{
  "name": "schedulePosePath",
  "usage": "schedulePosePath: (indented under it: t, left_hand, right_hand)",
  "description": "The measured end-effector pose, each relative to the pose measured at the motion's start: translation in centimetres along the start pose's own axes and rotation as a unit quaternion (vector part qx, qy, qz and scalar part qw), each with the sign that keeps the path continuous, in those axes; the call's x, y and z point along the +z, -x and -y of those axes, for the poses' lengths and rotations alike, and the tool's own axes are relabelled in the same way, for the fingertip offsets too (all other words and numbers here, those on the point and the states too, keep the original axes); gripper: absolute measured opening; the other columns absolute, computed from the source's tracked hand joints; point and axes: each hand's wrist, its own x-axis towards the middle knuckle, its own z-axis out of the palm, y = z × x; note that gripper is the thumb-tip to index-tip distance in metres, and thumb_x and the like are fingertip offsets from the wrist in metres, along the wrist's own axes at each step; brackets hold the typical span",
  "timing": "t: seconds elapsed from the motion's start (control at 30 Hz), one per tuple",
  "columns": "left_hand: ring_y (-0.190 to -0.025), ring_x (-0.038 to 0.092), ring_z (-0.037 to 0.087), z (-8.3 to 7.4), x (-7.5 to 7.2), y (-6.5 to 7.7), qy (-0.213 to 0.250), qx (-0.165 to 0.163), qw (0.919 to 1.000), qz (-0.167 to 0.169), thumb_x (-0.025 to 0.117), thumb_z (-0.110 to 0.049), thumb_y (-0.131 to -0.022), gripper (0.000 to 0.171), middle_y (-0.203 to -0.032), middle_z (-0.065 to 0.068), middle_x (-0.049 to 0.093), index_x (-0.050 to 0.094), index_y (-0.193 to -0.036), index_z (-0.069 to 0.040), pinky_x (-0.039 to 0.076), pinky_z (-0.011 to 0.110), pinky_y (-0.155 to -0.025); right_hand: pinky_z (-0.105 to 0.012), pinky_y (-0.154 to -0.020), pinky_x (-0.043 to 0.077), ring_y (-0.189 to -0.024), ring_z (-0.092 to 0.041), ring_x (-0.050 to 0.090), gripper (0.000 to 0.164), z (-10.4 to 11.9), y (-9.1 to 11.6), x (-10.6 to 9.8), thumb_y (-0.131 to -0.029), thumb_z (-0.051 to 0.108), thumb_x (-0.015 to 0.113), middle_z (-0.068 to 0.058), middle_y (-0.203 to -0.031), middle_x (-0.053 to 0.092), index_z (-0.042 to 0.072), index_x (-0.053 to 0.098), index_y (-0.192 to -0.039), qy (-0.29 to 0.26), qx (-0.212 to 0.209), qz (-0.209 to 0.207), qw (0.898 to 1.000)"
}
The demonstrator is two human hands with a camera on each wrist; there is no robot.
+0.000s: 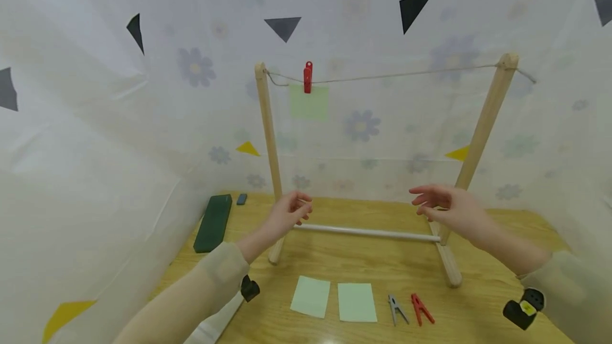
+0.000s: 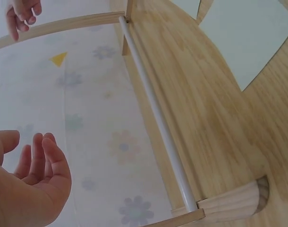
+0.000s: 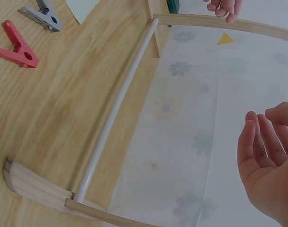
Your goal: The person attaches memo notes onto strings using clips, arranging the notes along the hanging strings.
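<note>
My left hand (image 1: 292, 209) hovers by the left post (image 1: 269, 131) of a wooden frame, fingers loosely bent and nothing in them. On the other side my right hand (image 1: 447, 207) is raised before the right post (image 1: 485, 115), also holding nothing. Between the post tops runs a string (image 1: 406, 75). A red clothespin (image 1: 308, 77) pins a pale green paper (image 1: 309, 104) to it near the left end. On the table lie two more pale sheets, a left sheet (image 1: 311, 296) and a right sheet (image 1: 357, 302), beside a grey clothespin (image 1: 398, 309) and a red clothespin (image 1: 422, 309).
A white rod (image 1: 363, 232) joins the frame's feet low down. At the back left of the wooden table (image 1: 363, 264) are a dark green box (image 1: 213, 223) and a small blue-grey object (image 1: 241, 199). A flowered curtain (image 1: 363, 174) with paper triangles hangs behind.
</note>
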Motion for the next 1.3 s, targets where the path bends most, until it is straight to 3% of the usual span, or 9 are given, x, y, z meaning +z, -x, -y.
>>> schedulePosePath:
  t: [0.2, 0.43, 0.57, 0.7, 0.93, 1.17, 1.3]
  left_hand:
    - [-0.085, 0.064, 0.018, 1.5, 0.8, 0.8, -0.016, -0.021, 0.9995, 0.018, 0.057, -0.015, -0.101, 0.023, -0.105, 0.014, 0.067, 0.059, -0.123, -0.006, 0.052, 0.028, -0.070]
    - [-0.081, 0.061, 0.013, 3.0, 1.7, 2.0, -0.020, -0.018, 0.9985, 0.048, 0.060, -0.018, -0.100, 0.024, -0.105, 0.015, 0.066, 0.059, -0.121, -0.005, 0.055, 0.044, -0.076]
    - [-0.085, 0.063, 0.022, 3.7, 2.1, 2.5, -0.021, -0.021, 0.9980, 0.056, 0.061, -0.015, -0.099, 0.024, -0.105, 0.014, 0.066, 0.059, -0.119, -0.002, 0.055, 0.046, -0.077]
    - [-0.088, 0.063, 0.029, 4.2, 2.3, 3.0, -0.036, -0.022, 0.9971, 0.063, 0.062, -0.014, -0.098, 0.025, -0.105, 0.014, 0.066, 0.060, -0.119, -0.001, 0.054, 0.039, -0.073]
    - [-0.086, 0.060, 0.019, 5.4, 2.9, 3.7, -0.061, -0.011, 0.9945, 0.084, 0.065, -0.012, -0.096, 0.027, -0.101, 0.014, 0.067, 0.060, -0.117, 0.004, 0.049, 0.027, -0.073]
    - [-0.083, 0.062, 0.018, 6.6, 3.7, 4.4, -0.056, 0.000, 0.9936, 0.098, 0.068, -0.004, -0.092, 0.026, -0.099, 0.015, 0.067, 0.060, -0.113, 0.006, 0.049, 0.020, -0.067]
    - [-0.087, 0.062, 0.021, 6.9, 3.9, 5.1, -0.064, -0.004, 0.9927, 0.102, 0.072, -0.003, -0.088, 0.029, -0.101, 0.015, 0.067, 0.060, -0.112, 0.006, 0.049, 0.019, -0.068]
  right_hand:
    - [-0.027, -0.071, 0.056, -0.093, -0.005, 0.069, 0.040, -1.5, 1.3, 1.0, -0.097, 0.010, 0.063, -0.012, -0.113, 0.068, 0.006, 0.056, -0.137, -0.025, 0.003, 0.012, 1.000]
    - [-0.029, -0.071, 0.058, -0.092, -0.006, 0.069, 0.043, -2.7, 2.4, 2.0, -0.096, 0.008, 0.063, -0.015, -0.113, 0.068, 0.001, 0.054, -0.137, -0.052, 0.018, 0.031, 0.998]
    - [-0.029, -0.070, 0.058, -0.090, -0.006, 0.069, 0.043, -3.5, 3.1, 2.6, -0.095, 0.005, 0.064, -0.011, -0.110, 0.070, -0.001, 0.054, -0.137, -0.057, 0.026, 0.035, 0.997]
    - [-0.029, -0.068, 0.057, -0.090, -0.006, 0.069, 0.043, -4.3, 3.5, 3.2, -0.095, 0.006, 0.064, -0.007, -0.109, 0.069, -0.001, 0.054, -0.137, -0.065, 0.035, 0.039, 0.996]
    - [-0.030, -0.069, 0.057, -0.090, -0.005, 0.068, 0.043, -5.9, 4.5, 4.4, -0.096, 0.010, 0.064, -0.006, -0.109, 0.070, -0.002, 0.054, -0.136, -0.074, 0.037, 0.059, 0.995]
    - [-0.030, -0.065, 0.057, -0.087, -0.004, 0.068, 0.042, -7.3, 5.5, 5.5, -0.093, 0.004, 0.066, 0.017, -0.101, 0.068, -0.012, 0.054, -0.130, -0.084, 0.002, 0.069, 0.994]
    - [-0.027, -0.067, 0.057, -0.087, -0.003, 0.067, 0.039, -8.3, 6.2, 6.5, -0.092, 0.004, 0.067, 0.014, -0.102, 0.068, -0.012, 0.057, -0.127, -0.082, -0.012, 0.084, 0.993]
